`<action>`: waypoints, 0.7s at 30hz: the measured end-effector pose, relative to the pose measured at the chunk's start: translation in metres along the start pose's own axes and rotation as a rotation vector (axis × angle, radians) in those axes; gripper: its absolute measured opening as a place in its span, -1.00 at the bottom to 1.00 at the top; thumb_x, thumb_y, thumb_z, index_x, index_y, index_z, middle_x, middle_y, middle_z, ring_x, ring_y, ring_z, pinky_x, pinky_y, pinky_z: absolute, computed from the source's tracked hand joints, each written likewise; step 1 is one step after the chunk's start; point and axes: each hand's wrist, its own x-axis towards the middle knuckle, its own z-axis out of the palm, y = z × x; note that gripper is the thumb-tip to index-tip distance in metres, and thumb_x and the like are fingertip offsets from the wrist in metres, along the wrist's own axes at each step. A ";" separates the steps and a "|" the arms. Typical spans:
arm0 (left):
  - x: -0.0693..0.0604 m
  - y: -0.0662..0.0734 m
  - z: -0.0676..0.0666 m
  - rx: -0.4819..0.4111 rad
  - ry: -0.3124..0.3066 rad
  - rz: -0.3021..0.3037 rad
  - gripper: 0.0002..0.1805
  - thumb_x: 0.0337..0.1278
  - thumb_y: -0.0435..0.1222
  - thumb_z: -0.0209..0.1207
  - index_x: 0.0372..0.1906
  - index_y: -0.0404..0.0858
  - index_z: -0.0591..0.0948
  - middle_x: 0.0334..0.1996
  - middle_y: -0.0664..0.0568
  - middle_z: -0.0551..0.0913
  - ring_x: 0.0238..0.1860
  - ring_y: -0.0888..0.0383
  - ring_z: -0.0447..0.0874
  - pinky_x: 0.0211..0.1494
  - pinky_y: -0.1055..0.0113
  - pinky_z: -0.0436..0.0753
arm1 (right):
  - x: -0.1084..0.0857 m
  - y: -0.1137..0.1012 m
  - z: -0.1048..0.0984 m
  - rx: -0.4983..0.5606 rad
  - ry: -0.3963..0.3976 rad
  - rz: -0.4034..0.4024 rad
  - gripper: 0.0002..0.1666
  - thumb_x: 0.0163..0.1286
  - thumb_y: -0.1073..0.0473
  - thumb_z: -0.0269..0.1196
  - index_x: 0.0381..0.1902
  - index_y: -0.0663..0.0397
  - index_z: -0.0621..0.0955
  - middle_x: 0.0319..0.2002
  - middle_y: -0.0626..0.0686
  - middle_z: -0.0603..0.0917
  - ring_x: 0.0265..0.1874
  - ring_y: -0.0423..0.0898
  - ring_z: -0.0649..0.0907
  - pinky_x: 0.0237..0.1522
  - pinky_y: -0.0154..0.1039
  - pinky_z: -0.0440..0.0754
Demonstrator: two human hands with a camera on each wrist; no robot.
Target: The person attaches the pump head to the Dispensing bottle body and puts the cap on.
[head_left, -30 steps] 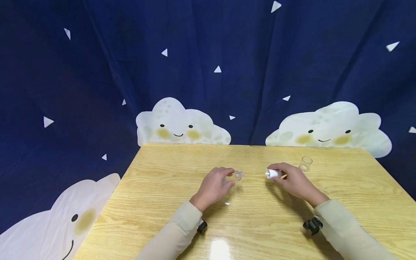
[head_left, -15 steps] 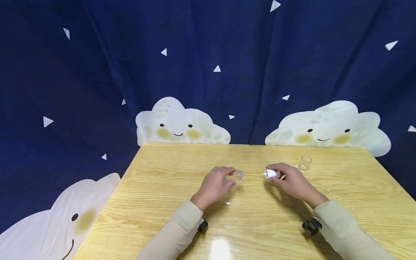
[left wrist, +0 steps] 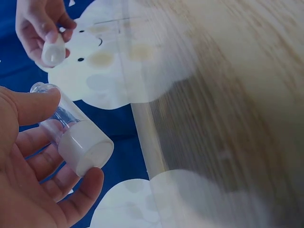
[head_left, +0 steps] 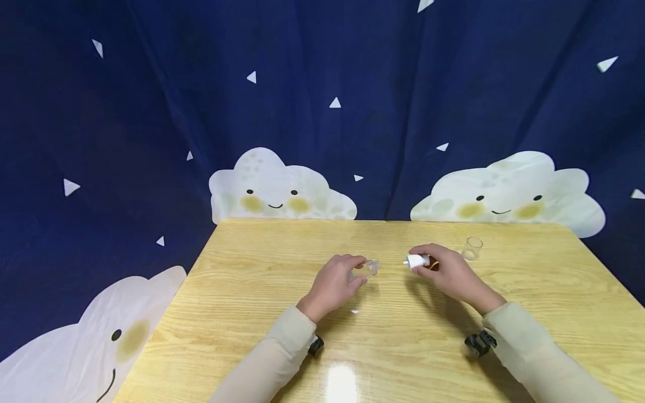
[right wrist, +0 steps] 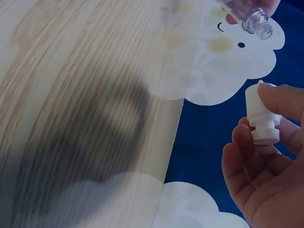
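My left hand [head_left: 330, 288] grips a small clear bottle [left wrist: 64, 111] between thumb and fingers. The bottle lies tilted, its white base [left wrist: 85, 148] near the fingertips, and its bare threaded neck [right wrist: 256, 21] points toward my right hand [head_left: 458, 277]. That right hand pinches a white pump head [right wrist: 262, 114], with a thin stem end facing the bottle in the head view. A gap separates neck and pump head; both are held above the table. Behind the right hand, a clear cylindrical cap [head_left: 472, 249] stands on the tabletop.
The wooden table [head_left: 282, 246] has its far edge against a dark blue curtain [head_left: 302, 84] printed with clouds and triangles. A black wrist camera [head_left: 481, 342] sits under the right sleeve, and another [head_left: 316, 346] under the left.
The right hand has shifted slightly left with the pump head, which has turned so its side shows more. The gap to the bottle is narrower. The left hand has barely moved.
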 end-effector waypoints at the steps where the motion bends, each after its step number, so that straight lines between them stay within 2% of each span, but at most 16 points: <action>1: 0.001 0.000 0.000 0.000 0.001 0.001 -0.60 0.25 -0.19 0.30 0.17 -0.13 0.63 0.00 0.08 0.74 0.05 0.08 0.66 0.10 0.27 0.65 | 0.001 -0.001 0.000 0.004 0.001 -0.005 -0.64 0.22 0.35 0.39 0.00 0.23 0.66 -0.22 0.11 0.70 -0.36 -0.25 0.59 -0.34 -0.40 0.64; 9: -0.002 0.003 0.005 -0.010 -0.009 -0.007 -0.61 0.25 -0.17 0.30 0.17 -0.10 0.64 0.01 0.11 0.74 0.05 0.10 0.65 0.10 0.31 0.66 | 0.002 -0.011 0.003 -0.003 -0.035 0.015 -0.63 0.25 0.33 0.37 0.04 0.20 0.66 -0.20 0.08 0.70 -0.36 -0.24 0.58 -0.34 -0.40 0.62; 14: -0.001 0.001 0.005 0.001 0.015 0.007 -0.60 0.23 -0.18 0.31 0.17 -0.10 0.64 -0.01 0.11 0.74 0.04 0.10 0.66 0.08 0.30 0.67 | 0.004 -0.012 0.003 -0.026 -0.029 0.004 -0.63 0.27 0.32 0.36 0.05 0.16 0.66 -0.22 0.04 0.69 -0.37 -0.25 0.57 -0.34 -0.39 0.61; 21: 0.001 0.001 0.003 -0.006 -0.001 -0.004 -0.61 0.26 -0.18 0.29 0.18 -0.10 0.63 0.00 0.09 0.74 0.07 0.08 0.65 0.09 0.28 0.66 | 0.006 -0.011 0.004 -0.015 -0.022 -0.009 -0.63 0.25 0.33 0.37 0.04 0.15 0.67 -0.24 0.02 0.70 -0.40 -0.30 0.54 -0.36 -0.41 0.58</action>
